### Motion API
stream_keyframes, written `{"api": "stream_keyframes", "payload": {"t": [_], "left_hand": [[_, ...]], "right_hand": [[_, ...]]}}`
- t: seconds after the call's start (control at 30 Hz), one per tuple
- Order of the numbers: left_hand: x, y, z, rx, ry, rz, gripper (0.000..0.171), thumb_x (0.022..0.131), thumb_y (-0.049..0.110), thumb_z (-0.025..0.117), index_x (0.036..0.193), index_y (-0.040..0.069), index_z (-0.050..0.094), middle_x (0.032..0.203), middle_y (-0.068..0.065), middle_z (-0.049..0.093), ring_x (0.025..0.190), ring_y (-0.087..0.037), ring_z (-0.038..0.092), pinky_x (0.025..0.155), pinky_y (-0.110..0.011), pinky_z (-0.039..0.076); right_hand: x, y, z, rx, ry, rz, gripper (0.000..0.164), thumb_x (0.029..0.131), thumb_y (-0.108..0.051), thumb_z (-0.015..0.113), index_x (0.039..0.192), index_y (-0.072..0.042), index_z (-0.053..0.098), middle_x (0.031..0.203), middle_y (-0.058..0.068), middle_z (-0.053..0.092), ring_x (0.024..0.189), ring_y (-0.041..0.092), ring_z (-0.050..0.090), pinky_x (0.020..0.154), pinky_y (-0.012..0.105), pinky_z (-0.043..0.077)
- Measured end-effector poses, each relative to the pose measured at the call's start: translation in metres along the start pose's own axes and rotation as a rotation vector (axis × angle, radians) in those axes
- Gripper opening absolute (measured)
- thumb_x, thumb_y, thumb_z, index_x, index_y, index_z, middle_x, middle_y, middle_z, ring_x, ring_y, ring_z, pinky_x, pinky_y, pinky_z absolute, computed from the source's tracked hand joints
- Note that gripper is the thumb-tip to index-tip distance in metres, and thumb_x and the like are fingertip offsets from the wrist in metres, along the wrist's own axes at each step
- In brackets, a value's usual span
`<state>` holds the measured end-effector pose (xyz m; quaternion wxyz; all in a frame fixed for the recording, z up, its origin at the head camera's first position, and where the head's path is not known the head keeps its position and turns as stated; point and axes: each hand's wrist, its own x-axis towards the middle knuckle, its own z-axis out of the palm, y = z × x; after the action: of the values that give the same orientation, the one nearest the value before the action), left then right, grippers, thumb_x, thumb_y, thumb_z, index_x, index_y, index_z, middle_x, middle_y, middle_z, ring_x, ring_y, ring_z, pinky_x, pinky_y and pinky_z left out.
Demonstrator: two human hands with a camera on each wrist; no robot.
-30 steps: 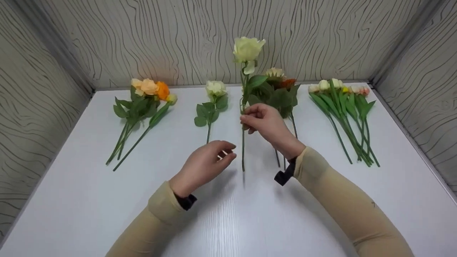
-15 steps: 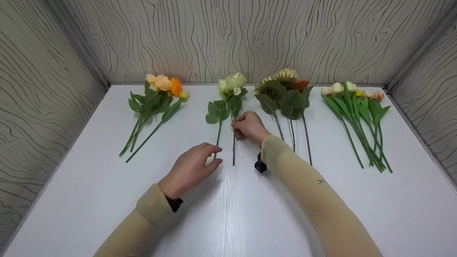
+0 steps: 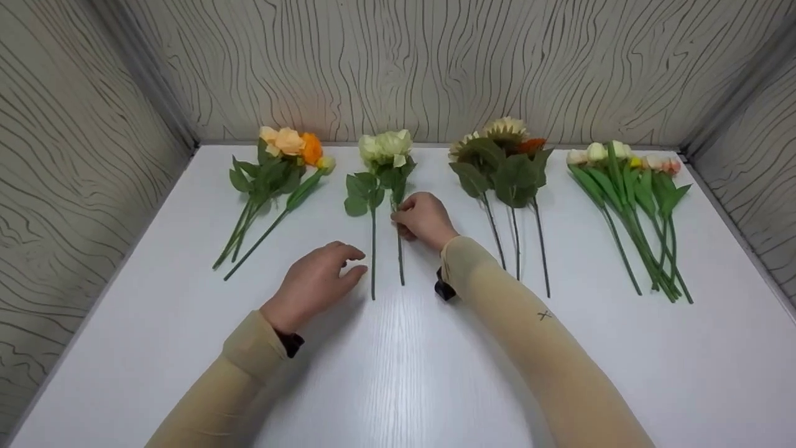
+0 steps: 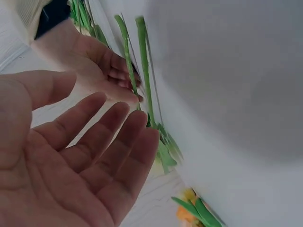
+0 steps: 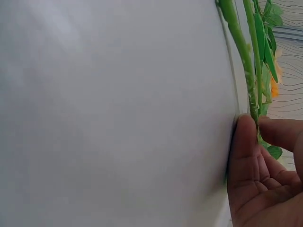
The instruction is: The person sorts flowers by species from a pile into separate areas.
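My right hand (image 3: 425, 219) pinches the green stem of a pale cream rose (image 3: 398, 144) that lies on the white table, its bloom towards the back wall. Close on its left lies a second cream rose (image 3: 371, 149), the two blooms touching or overlapping. In the right wrist view, thumb and finger meet on the rose stem (image 5: 244, 52). My left hand (image 3: 314, 283) hovers just left of the second rose's lower stem, fingers relaxed, holding nothing. From the left wrist view, the left palm (image 4: 80, 165) faces the camera with its fingers spread, near both stems.
Left of the roses lies a bunch of peach and orange flowers (image 3: 286, 144) with a single tulip stem (image 3: 258, 244). To the right are several sunflower-like flowers (image 3: 510, 174) and a tulip bunch (image 3: 622, 180). A wood-grain patterned wall (image 3: 398, 68) closes off the back.
The rose in my right hand came down from upright to lying beside the other rose, then both shifted closer together. My left hand moved left, away from the stems.
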<state>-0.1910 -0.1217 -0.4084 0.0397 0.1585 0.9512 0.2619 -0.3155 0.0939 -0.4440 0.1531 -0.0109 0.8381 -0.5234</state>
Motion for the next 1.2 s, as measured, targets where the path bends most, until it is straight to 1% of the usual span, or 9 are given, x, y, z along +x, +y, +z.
{"api": "stream_keyframes", "payload": {"t": [0.13, 0.33, 0.43, 0.5, 0.67, 0.77, 0.87, 1.03, 1.2], "left_hand": [[0.009, -0.022, -0.016, 0.051, 0.025, -0.064, 0.029, 0.102, 0.021, 0.064, 0.120, 0.002, 0.072, 0.118, -0.013, 0.071, 0.111, -0.030, 0.066, 0.096, -0.047, 0.052], [0.021, -0.070, -0.038, 0.150, 0.066, -0.191, 0.028, 0.101, 0.013, 0.058, 0.119, -0.005, 0.070, 0.113, -0.021, 0.071, 0.106, -0.038, 0.066, 0.091, -0.053, 0.053], [0.022, -0.089, -0.042, 0.204, 0.098, -0.234, 0.024, 0.100, 0.008, 0.058, 0.114, -0.008, 0.069, 0.107, -0.025, 0.070, 0.100, -0.042, 0.067, 0.084, -0.056, 0.054], [0.021, -0.098, -0.041, 0.237, 0.122, -0.248, 0.019, 0.099, 0.005, 0.058, 0.105, -0.008, 0.069, 0.099, -0.025, 0.070, 0.093, -0.043, 0.068, 0.077, -0.056, 0.055], [0.019, -0.108, -0.038, 0.315, 0.154, -0.270, 0.014, 0.096, -0.001, 0.054, 0.086, -0.007, 0.062, 0.080, -0.025, 0.064, 0.075, -0.044, 0.066, 0.061, -0.056, 0.052], [0.018, -0.111, -0.038, 0.350, 0.167, -0.278, 0.015, 0.096, -0.003, 0.052, 0.085, -0.008, 0.061, 0.078, -0.026, 0.063, 0.072, -0.045, 0.066, 0.058, -0.056, 0.052], [0.015, -0.113, -0.039, 0.369, 0.187, -0.288, 0.016, 0.097, -0.004, 0.051, 0.085, -0.009, 0.061, 0.078, -0.028, 0.063, 0.072, -0.045, 0.066, 0.058, -0.056, 0.053], [0.015, -0.116, -0.043, 0.356, 0.202, -0.290, 0.017, 0.096, -0.005, 0.051, 0.082, -0.008, 0.060, 0.078, -0.028, 0.064, 0.073, -0.044, 0.065, 0.061, -0.056, 0.052], [0.018, -0.116, -0.044, 0.287, 0.167, -0.276, 0.013, 0.092, -0.003, 0.054, 0.081, -0.007, 0.060, 0.076, -0.025, 0.063, 0.070, -0.041, 0.063, 0.062, -0.055, 0.051]], "right_hand": [[-0.002, 0.002, -0.007, -0.025, 0.012, -0.003, 0.020, 0.098, -0.021, 0.070, 0.098, -0.001, 0.073, 0.080, 0.011, 0.069, 0.067, 0.017, 0.062, 0.060, 0.030, 0.055], [-0.008, 0.008, -0.022, -0.031, 0.016, 0.046, 0.021, 0.101, -0.025, 0.067, 0.106, -0.005, 0.067, 0.089, 0.012, 0.068, 0.073, 0.019, 0.064, 0.064, 0.031, 0.056], [-0.019, 0.010, -0.032, -0.062, 0.015, 0.012, 0.023, 0.103, -0.027, 0.063, 0.111, -0.006, 0.067, 0.096, 0.013, 0.069, 0.077, 0.021, 0.066, 0.066, 0.032, 0.056], [-0.031, 0.011, -0.040, -0.090, 0.023, -0.037, 0.023, 0.103, -0.028, 0.062, 0.113, -0.008, 0.068, 0.100, 0.013, 0.069, 0.080, 0.022, 0.067, 0.067, 0.033, 0.056], [-0.074, 0.016, -0.062, -0.137, 0.040, -0.171, 0.025, 0.104, -0.030, 0.062, 0.115, -0.010, 0.070, 0.104, 0.013, 0.070, 0.086, 0.024, 0.068, 0.074, 0.036, 0.058], [-0.101, 0.023, -0.078, -0.110, 0.051, -0.215, 0.023, 0.103, -0.032, 0.064, 0.114, -0.013, 0.072, 0.105, 0.014, 0.070, 0.089, 0.030, 0.068, 0.079, 0.044, 0.059], [-0.121, 0.033, -0.094, -0.058, 0.077, -0.225, 0.021, 0.102, -0.032, 0.067, 0.112, -0.015, 0.072, 0.104, 0.016, 0.071, 0.092, 0.036, 0.068, 0.082, 0.050, 0.058], [-0.137, 0.048, -0.114, 0.010, 0.128, -0.216, 0.026, 0.102, -0.033, 0.066, 0.114, -0.011, 0.072, 0.103, 0.017, 0.070, 0.092, 0.038, 0.067, 0.081, 0.045, 0.059], [-0.139, 0.053, -0.123, 0.052, 0.168, -0.213, 0.030, 0.102, -0.032, 0.066, 0.115, -0.006, 0.071, 0.100, 0.015, 0.070, 0.090, 0.032, 0.068, 0.079, 0.041, 0.060]]}}
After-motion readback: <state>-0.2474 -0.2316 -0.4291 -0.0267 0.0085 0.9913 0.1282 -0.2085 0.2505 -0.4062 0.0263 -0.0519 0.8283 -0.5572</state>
